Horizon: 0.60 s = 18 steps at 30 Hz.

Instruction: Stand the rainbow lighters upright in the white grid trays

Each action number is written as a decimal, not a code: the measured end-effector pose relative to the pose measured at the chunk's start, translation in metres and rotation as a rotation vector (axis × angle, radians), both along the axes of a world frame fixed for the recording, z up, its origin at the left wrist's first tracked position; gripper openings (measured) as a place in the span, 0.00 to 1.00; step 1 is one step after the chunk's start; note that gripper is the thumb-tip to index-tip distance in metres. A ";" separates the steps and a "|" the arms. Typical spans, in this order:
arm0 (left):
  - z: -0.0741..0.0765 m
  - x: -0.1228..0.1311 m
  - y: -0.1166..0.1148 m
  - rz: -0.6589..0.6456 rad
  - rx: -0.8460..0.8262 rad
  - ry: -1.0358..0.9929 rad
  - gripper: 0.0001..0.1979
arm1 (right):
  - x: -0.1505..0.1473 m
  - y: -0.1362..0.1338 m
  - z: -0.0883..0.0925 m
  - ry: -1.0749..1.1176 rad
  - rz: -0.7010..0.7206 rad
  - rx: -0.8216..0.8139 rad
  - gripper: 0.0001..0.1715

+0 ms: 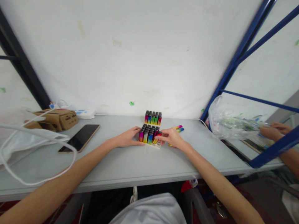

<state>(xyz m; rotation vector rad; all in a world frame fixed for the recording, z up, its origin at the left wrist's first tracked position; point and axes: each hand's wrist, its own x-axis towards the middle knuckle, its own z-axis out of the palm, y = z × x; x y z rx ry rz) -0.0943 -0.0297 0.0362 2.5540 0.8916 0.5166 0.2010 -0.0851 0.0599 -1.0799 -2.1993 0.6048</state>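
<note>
Upright multicoloured lighters [146, 136] stand packed in rows in a clear tray [156, 146] on the desk in front of me. My left hand [128, 137] grips the tray's left side, thumb along the front corner and fingers toward the back. At the front right corner, my right hand [174, 138] pinches a tilted red and yellow lighter [157, 139]; its lower end is at the tray. Behind stands a second block of upright lighters [153, 118]. Loose lighters [179, 129] lie just beyond my right hand, and another one is partly hidden under it.
At left are a black-screened phone [80, 138], a cardboard box [58, 119] and a white cable [72, 172] looping over the desk. A blue metal frame [230, 74] rises at right, with a clear plastic bag [229, 121] and another person's hands [275, 130] past it.
</note>
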 end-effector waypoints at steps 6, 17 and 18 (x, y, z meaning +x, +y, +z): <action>0.002 0.001 -0.003 0.006 0.008 -0.008 0.38 | -0.006 0.006 -0.004 -0.113 -0.039 0.254 0.34; 0.002 0.001 -0.002 0.008 0.003 -0.009 0.38 | -0.006 0.006 0.003 -0.201 0.028 0.201 0.31; 0.002 0.001 -0.002 0.011 0.000 -0.004 0.38 | -0.004 0.005 0.005 -0.212 0.037 0.190 0.30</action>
